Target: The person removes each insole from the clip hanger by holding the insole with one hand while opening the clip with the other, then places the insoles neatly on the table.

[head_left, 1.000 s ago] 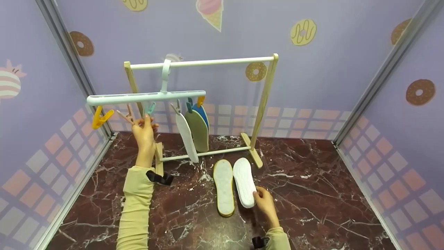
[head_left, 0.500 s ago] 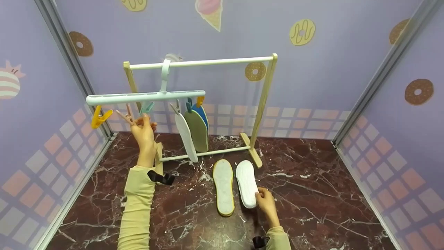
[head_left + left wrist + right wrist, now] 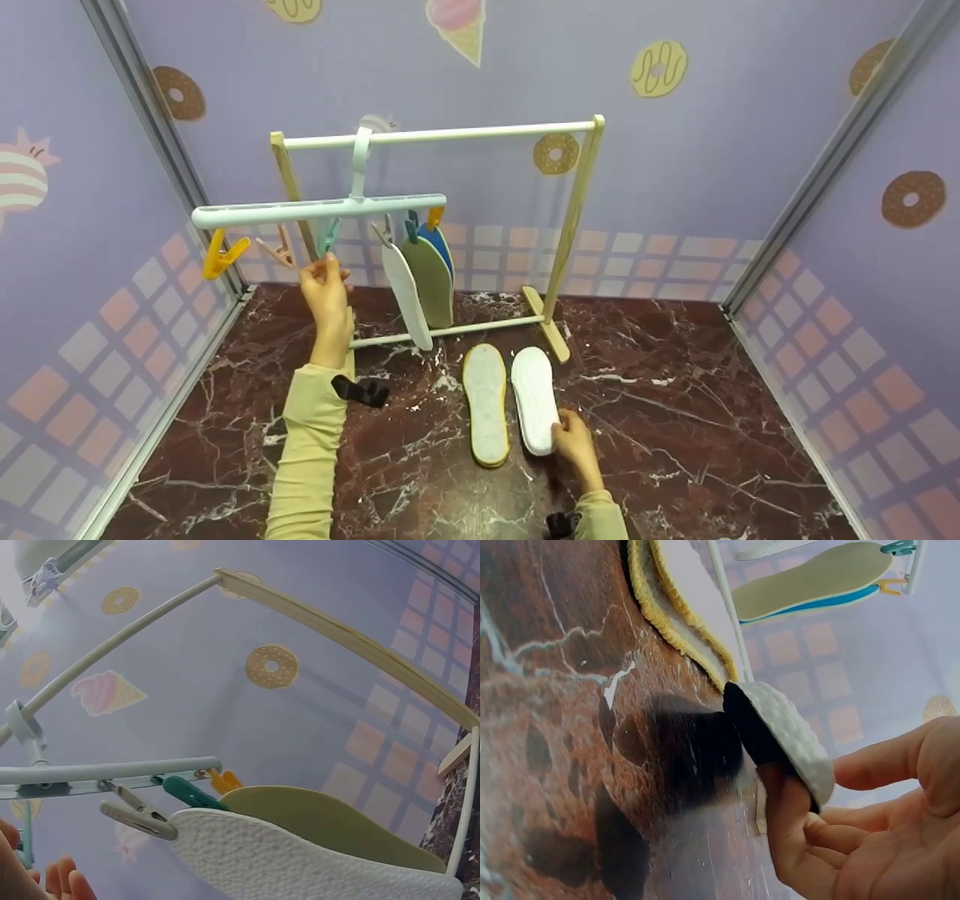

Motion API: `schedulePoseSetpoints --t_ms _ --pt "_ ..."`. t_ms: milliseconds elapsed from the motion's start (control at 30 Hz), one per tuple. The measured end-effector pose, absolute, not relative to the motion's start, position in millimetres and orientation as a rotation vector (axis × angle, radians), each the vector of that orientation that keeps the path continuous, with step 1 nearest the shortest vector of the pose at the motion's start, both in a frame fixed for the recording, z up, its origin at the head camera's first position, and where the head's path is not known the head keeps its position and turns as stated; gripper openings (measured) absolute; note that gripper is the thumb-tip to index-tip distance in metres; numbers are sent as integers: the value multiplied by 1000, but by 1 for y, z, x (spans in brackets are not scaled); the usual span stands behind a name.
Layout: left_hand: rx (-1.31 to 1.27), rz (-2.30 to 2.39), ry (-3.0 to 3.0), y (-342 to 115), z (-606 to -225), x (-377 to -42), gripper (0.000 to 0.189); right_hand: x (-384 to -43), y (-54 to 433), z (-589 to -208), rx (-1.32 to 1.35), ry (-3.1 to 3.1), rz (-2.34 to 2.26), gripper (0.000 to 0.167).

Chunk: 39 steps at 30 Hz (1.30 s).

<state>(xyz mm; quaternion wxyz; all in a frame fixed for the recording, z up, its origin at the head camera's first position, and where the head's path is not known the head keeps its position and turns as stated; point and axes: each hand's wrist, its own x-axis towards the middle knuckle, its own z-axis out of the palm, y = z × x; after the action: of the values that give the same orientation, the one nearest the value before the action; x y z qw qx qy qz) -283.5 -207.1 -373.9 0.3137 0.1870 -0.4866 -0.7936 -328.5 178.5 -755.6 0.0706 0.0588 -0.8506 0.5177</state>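
In the head view my left hand [image 3: 327, 296] is raised under the hanger [image 3: 300, 212], its thumb and fingers at the lower end of a teal clothespin [image 3: 328, 235], apparently pinching it. The left wrist view shows only part of that hand [image 3: 34, 877]. My right hand [image 3: 576, 442] grips a white insole [image 3: 534, 397] by its near end edge. In the right wrist view, thumb and fingers pinch this insole [image 3: 799, 739], textured white above and dark beneath, tilted off the tabletop. A yellow-edged grey-white insole [image 3: 486, 405] lies to its left.
The hanger hooks over the wooden rack [image 3: 480, 133]. At its right half hang a white insole [image 3: 405, 292], an olive insole [image 3: 431, 281] and a blue insole [image 3: 437, 244] on clothespins. Pink [image 3: 279, 247] and yellow [image 3: 223, 256] clothespins hang at its left. Patterned walls enclose the marbled tabletop [image 3: 652, 420].
My left hand has shifted slightly right, away from the pink clothespin, and the teal clothespin hangs straighter. My right hand has drawn the white insole slightly right, away from the yellow-edged one.
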Motion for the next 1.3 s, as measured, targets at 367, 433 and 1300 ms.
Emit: schedulePoseSetpoints --t_ms 367,433,1300 --pt "483 -2027 -1539 -192 -383 -289 24 -238 138 -593 -52 -2728 1792 45" --pt "445 -2019 -1598 -190 -381 -289 33 -233 135 -582 -73 -2768 1788 44" --pt "222 -2076 -1704 -195 -350 -299 48 -230 135 -577 -36 -2864 1613 36"
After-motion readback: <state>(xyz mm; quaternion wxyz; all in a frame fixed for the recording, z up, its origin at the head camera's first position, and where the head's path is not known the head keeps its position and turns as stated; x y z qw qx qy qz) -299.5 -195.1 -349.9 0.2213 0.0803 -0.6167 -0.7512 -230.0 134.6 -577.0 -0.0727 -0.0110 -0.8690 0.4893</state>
